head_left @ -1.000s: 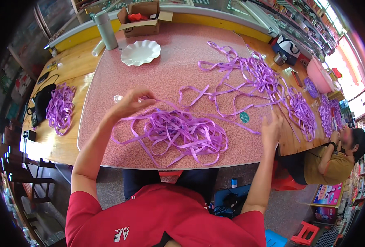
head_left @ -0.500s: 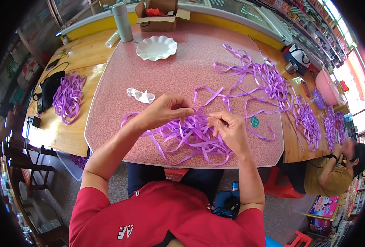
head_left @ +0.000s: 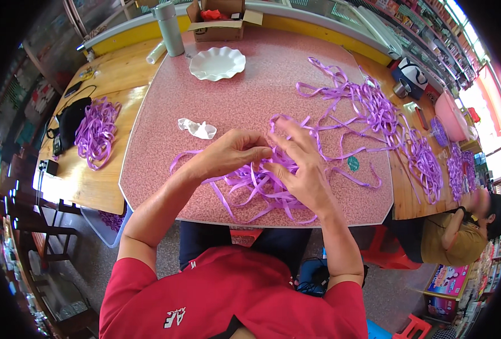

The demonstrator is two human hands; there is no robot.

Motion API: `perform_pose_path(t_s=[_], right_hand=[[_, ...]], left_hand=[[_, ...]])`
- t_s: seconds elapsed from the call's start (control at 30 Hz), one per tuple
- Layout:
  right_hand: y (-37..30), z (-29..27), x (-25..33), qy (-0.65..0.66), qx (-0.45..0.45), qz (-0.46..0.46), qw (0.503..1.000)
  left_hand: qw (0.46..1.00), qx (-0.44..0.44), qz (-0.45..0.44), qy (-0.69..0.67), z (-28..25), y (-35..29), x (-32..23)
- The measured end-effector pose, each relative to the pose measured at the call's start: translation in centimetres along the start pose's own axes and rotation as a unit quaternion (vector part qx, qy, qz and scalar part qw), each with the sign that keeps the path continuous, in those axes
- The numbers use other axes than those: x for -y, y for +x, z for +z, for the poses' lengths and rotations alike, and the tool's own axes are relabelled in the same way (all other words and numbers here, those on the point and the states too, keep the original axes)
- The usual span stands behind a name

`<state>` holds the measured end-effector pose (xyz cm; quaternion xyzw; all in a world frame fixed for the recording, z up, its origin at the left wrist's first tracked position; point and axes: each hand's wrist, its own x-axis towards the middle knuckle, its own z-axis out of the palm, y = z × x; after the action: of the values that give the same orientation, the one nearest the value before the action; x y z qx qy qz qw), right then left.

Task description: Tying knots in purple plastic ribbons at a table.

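Observation:
A loose heap of purple ribbon [head_left: 250,189] lies on the pink table near its front edge. Above it, my left hand [head_left: 236,151] is closed in a pinch, with purple ribbon at its fingertips. My right hand [head_left: 298,164] is just to the right, over the heap, its fingers spread and slightly blurred. A stretch of ribbon passes behind the right fingers toward a larger tangle of purple ribbon [head_left: 374,107] on the right of the table.
Beyond my hands are crumpled white tissue [head_left: 197,129], a scalloped white plate [head_left: 217,63], a grey-green bottle [head_left: 169,31] and a cardboard box [head_left: 219,25]. More purple ribbon [head_left: 98,133] lies on the left wooden table. A person [head_left: 459,231] sits at the right.
My right hand has opened from a pinch and moved up and left, closer to my left hand. The left hand keeps its pinch.

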<state>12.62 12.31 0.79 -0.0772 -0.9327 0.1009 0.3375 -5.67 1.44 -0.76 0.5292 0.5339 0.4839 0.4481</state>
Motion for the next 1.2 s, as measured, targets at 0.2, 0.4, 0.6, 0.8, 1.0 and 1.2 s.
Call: perform_pose_path(t_s=[0.2,0.4,0.6,0.8,1.0,1.2], right_hand=[[-1.3,1.8,0.8,0.373,-0.021,0.258,0.891],[-1.1,0.6,0.4,0.253,0.026,0.204,0.945],[-1.7,0.5,0.1,0.28,-0.01,0.173,0.944],[-1.3,-0.1,0.2,0.232,-0.067,0.098,0.965],[-2.0,0.5,-0.6,0.228,-0.083,0.105,0.964],[-2.1,0.1,-0.3,0.232,-0.051,0.145,0.96]], left_hand=[[0.998,-0.033,-0.041,0.018,-0.3,-0.4,0.1],[0.999,-0.049,-0.007,-0.006,0.3,-0.7,-0.2],[0.999,-0.008,-0.039,0.024,-0.1,-0.6,0.1],[0.999,-0.028,-0.016,-0.004,1.8,0.1,1.3],[0.997,-0.047,-0.03,0.06,3.7,0.4,0.7],[0.996,-0.072,0.026,0.054,3.8,0.3,1.4]])
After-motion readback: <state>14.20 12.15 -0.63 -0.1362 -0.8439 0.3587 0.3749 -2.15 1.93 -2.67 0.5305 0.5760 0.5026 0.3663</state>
